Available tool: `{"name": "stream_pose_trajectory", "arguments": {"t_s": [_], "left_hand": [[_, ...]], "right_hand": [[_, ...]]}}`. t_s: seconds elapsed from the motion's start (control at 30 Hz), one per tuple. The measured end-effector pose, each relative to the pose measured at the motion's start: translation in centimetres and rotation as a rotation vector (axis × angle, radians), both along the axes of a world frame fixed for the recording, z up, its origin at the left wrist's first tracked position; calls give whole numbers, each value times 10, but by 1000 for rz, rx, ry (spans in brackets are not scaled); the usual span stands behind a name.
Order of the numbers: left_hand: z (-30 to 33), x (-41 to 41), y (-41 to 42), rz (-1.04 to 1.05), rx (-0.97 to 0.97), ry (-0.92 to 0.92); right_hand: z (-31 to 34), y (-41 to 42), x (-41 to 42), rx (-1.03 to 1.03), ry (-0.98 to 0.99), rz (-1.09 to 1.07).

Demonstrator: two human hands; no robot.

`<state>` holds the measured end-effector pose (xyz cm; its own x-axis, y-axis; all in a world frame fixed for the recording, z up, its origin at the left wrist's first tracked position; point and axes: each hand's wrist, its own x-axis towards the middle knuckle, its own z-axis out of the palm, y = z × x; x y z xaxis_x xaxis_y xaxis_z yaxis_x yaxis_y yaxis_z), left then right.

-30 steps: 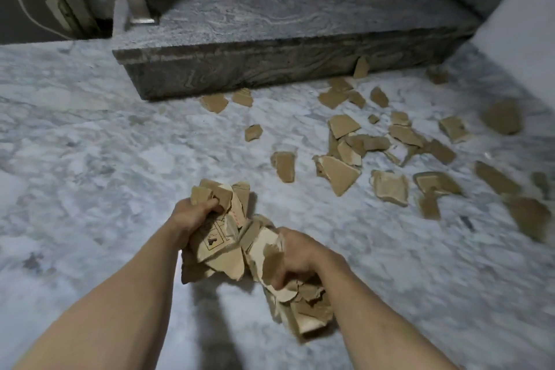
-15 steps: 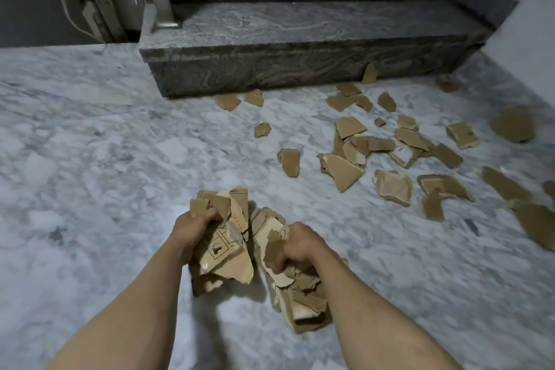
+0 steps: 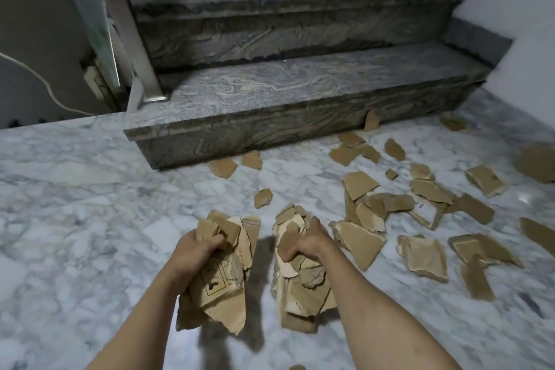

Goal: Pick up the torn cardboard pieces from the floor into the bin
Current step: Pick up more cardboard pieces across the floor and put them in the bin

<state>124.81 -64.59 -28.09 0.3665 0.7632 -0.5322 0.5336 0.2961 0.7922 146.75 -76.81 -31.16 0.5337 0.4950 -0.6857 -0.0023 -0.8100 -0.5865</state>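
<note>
- Far left there's a thin white cable [image 3: 45,85] curving down a dull grey wall, next to a shiny metal post [image 3: 132,39].
- Floor [image 3: 75,204] is polished white marble with grey veins; the step [image 3: 300,105] behind is darker stone with swirly banding.
- Left hand [image 3: 195,252] is clenched around a fat wad of torn cardboard [image 3: 222,282], tan with ragged edges and some black print on one face.
- Right hand [image 3: 306,242] is fisted on its own cardboard bundle [image 3: 303,288], paler inner layers showing.
- Loose cardboard pieces [image 3: 420,213] lie scattered flat on the floor to the right, jagged and mostly brown, a few overlapping.
</note>
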Motion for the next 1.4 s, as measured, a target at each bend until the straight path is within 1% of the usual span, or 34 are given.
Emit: {"name": "stream_pose_trajectory", "arguments": {"t_s": [0.1, 0.13, 0.27, 0.37, 0.47, 0.53, 0.6, 0.63, 0.67, 0.73, 0.83, 0.9, 1.0, 1.07, 1.13, 1.2, 1.27, 1.4], "left_hand": [[-2, 21, 17, -67, -3, 24], [-3, 26, 21, -75, -8, 27], [-8, 43, 25, -108, -52, 20], [-13, 56, 31, -145, -68, 34], [-22, 86, 52, -221, -19, 77], [-39, 113, 75, -262, 19, 125], [-86, 147, 104, -349, 59, 163], [-90, 161, 105, -387, 75, 205], [-79, 171, 97, -402, 92, 233], [-67, 184, 81, -351, 101, 295], [-55, 194, 64, -280, 107, 370], [-45, 194, 53, -254, 80, 390], [-42, 192, 44, -205, 66, 349], [-49, 189, 45, -189, 61, 331], [-59, 189, 49, -176, 61, 331], [-64, 189, 54, -142, 103, 323], [-63, 184, 59, -123, 135, 355], [-59, 159, 69, -105, 24, 374]], "right_hand": [[-13, 21, 7, -168, -83, 81], [-15, 25, 9, -214, -139, 109], [-3, 34, 5, -338, -335, 194], [3, 36, -4, -370, -405, 202], [2, 35, -8, -360, -436, 162], [-4, 29, -5, -327, -368, 93], [-8, 23, 11, -260, -244, 22], [-7, 20, 23, -209, -175, -4], [-6, 19, 39, -157, -97, -34], [0, 19, 72, -116, 43, -35], [18, 21, 114, -189, 75, 98], [33, 33, 145, -197, 116, 144], [55, 76, 192, -78, 164, 140], [59, 118, 206, 22, 123, 226], [59, 161, 199, 128, 47, 375], [55, 201, 178, 144, -14, 572], [47, 230, 156, 90, -49, 721], [32, 256, 134, -67, -161, 822]]}}
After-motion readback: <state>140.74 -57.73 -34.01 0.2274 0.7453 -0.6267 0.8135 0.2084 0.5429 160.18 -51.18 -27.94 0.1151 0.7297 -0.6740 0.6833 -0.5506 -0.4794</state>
